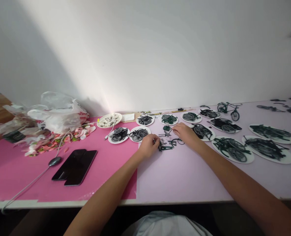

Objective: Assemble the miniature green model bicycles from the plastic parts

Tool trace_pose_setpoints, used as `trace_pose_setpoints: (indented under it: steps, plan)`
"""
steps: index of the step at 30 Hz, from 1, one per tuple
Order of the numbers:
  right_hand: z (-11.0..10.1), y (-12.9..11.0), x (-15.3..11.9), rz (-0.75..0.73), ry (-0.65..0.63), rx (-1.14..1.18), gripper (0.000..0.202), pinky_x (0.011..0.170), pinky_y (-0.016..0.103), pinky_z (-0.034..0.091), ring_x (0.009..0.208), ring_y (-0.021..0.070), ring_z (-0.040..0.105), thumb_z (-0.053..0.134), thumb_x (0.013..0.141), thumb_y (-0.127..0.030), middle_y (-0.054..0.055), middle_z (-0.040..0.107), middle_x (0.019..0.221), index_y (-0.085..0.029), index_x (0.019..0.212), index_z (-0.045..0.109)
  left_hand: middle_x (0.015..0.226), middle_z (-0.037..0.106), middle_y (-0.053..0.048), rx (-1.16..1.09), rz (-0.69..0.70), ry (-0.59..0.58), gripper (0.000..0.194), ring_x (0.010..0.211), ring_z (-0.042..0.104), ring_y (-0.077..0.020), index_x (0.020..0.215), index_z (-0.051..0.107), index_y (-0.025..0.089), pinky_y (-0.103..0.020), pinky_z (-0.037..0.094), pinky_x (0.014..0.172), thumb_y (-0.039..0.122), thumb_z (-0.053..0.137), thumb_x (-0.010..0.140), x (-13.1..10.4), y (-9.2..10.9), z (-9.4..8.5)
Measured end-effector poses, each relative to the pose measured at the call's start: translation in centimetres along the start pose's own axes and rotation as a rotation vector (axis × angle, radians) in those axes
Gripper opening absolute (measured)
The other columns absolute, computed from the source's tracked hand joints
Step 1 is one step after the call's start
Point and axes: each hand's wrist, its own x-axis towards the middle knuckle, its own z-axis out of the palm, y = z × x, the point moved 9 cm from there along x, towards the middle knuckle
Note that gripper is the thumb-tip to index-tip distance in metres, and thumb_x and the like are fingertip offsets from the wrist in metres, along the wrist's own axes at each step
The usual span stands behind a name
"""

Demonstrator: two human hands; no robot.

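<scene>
My left hand (pixel 149 146) rests over the pale lilac surface with its fingers closed in a pinch. What lies between the fingertips is too small to make out. Right by them lie dark green miniature bicycle parts (pixel 165 147), spread flat. Across from it, my right hand (pixel 184 133) has thumb and fingers pressed together beside a small dark green piece (pixel 167 128); whether they grip it is unclear. A plate of black wheels and parts (pixel 140 134) stands just left of my left hand. Another parts plate (pixel 203 132) sits beyond my right wrist.
More parts plates (pixel 232 149) line the right side, with an upright miniature bicycle (pixel 228 110) behind them. On the pink surface (pixel 106 170) lie two dark phones (pixel 80 168), a cable with a grey puck (pixel 55 161), petal-like pieces (pixel 53 144), a plastic bag (pixel 58 113) and a bowl (pixel 109 120).
</scene>
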Motion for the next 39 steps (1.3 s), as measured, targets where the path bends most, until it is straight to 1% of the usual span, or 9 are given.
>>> trace_pose_setpoints:
  steps: [4, 6, 12, 18, 25, 31, 35, 37, 39]
  plan:
    - [-0.6, 1.4, -0.4, 0.133, 0.024, 0.0, 0.024, 0.078, 0.036, 0.052, 0.089, 0.0275, 0.067, 0.064, 0.094, -0.014, 0.013, 0.073, 0.098, -0.023, 0.111, 0.078, 0.094, 0.074, -0.008, 0.002, 0.0, 0.011, 0.018, 0.085, 0.065, -0.0223, 0.09, 0.073, 0.018, -0.032, 0.048, 0.08, 0.02, 0.055, 0.093, 0.0, 0.1, -0.1]
    - [-1.1, 1.3, -0.4, 0.146, 0.05, 0.02, 0.023, 0.078, 0.037, 0.052, 0.089, 0.028, 0.067, 0.064, 0.094, -0.016, 0.013, 0.074, 0.099, -0.024, 0.109, 0.079, 0.095, 0.074, -0.008, -0.001, -0.003, 0.008, 0.019, 0.084, 0.065, -0.0221, 0.092, 0.073, 0.018, -0.032, 0.048, 0.08, 0.022, 0.056, 0.095, 0.0, 0.1, -0.2]
    - [-2.9, -2.3, -0.1, 0.073, 0.191, 0.307, 0.015, 0.079, 0.04, 0.055, 0.094, 0.028, 0.068, 0.066, 0.096, -0.033, 0.008, 0.077, 0.099, -0.027, 0.1, 0.08, 0.107, 0.074, -0.009, -0.055, 0.024, 0.066, 0.024, 0.087, 0.064, -0.0211, 0.114, 0.072, 0.018, -0.032, 0.05, 0.084, 0.032, 0.06, 0.098, -0.1, 0.4, -0.7]
    - [-1.9, -4.3, -0.6, 0.222, 0.201, 0.641, 0.031, 0.072, 0.035, 0.056, 0.089, 0.0255, 0.072, 0.076, 0.085, -0.054, 0.008, 0.079, 0.097, -0.024, 0.094, 0.081, 0.107, 0.074, -0.009, -0.112, 0.056, 0.045, 0.03, 0.084, 0.064, -0.0209, 0.113, 0.075, 0.02, -0.033, 0.051, 0.083, 0.042, 0.07, 0.093, -0.1, 0.7, -0.4]
    - [-0.2, -3.2, -1.1, 0.377, 0.191, 0.861, 0.036, 0.082, 0.038, 0.057, 0.092, 0.0269, 0.073, 0.087, 0.073, -0.053, 0.007, 0.08, 0.095, -0.022, 0.09, 0.082, 0.097, 0.072, -0.006, -0.227, 0.041, 0.067, 0.035, 0.075, 0.059, -0.0166, 0.121, 0.071, 0.021, -0.03, 0.051, 0.076, 0.042, 0.07, 0.093, -0.1, 0.5, -0.2]
    - [0.7, -3.2, -1.2, 0.44, 0.157, 0.97, 0.04, 0.086, 0.037, 0.056, 0.092, 0.0251, 0.072, 0.089, 0.07, -0.053, 0.007, 0.08, 0.097, -0.021, 0.091, 0.08, 0.098, 0.069, -0.008, -0.251, 0.041, 0.102, 0.024, 0.078, 0.06, -0.017, 0.095, 0.074, 0.018, -0.029, 0.05, 0.075, 0.042, 0.069, 0.093, -0.2, 0.8, -0.2]
    - [0.4, -3.3, -1.0, 0.433, 0.105, 0.914, 0.038, 0.076, 0.034, 0.054, 0.081, 0.0219, 0.069, 0.076, 0.085, -0.057, 0.006, 0.079, 0.096, -0.021, 0.098, 0.079, 0.089, 0.07, -0.006, -0.317, -0.003, 0.105, 0.029, 0.074, 0.059, -0.0158, 0.093, 0.074, 0.017, -0.027, 0.048, 0.071, 0.045, 0.066, 0.093, -0.2, 0.7, -0.2]
    - [-0.1, -3.4, -0.8, 0.357, 0.072, 0.76, 0.036, 0.074, 0.034, 0.052, 0.081, 0.0221, 0.068, 0.063, 0.095, -0.054, 0.006, 0.078, 0.094, -0.021, 0.095, 0.078, 0.085, 0.07, -0.005, -0.336, -0.011, 0.116, 0.031, 0.073, 0.058, -0.0158, 0.091, 0.073, 0.016, -0.027, 0.047, 0.07, 0.046, 0.065, 0.093, -0.1, 0.5, -0.3]
    - [-0.5, -3.9, -0.6, 0.233, 0.038, 0.516, 0.03, 0.077, 0.034, 0.05, 0.087, 0.0241, 0.066, 0.06, 0.097, -0.045, 0.006, 0.076, 0.089, -0.022, 0.088, 0.077, 0.082, 0.07, -0.005, -0.346, -0.03, 0.134, 0.033, 0.072, 0.058, -0.0163, 0.09, 0.073, 0.015, -0.027, 0.047, 0.068, 0.048, 0.065, 0.093, 0.0, 0.0, -0.5]
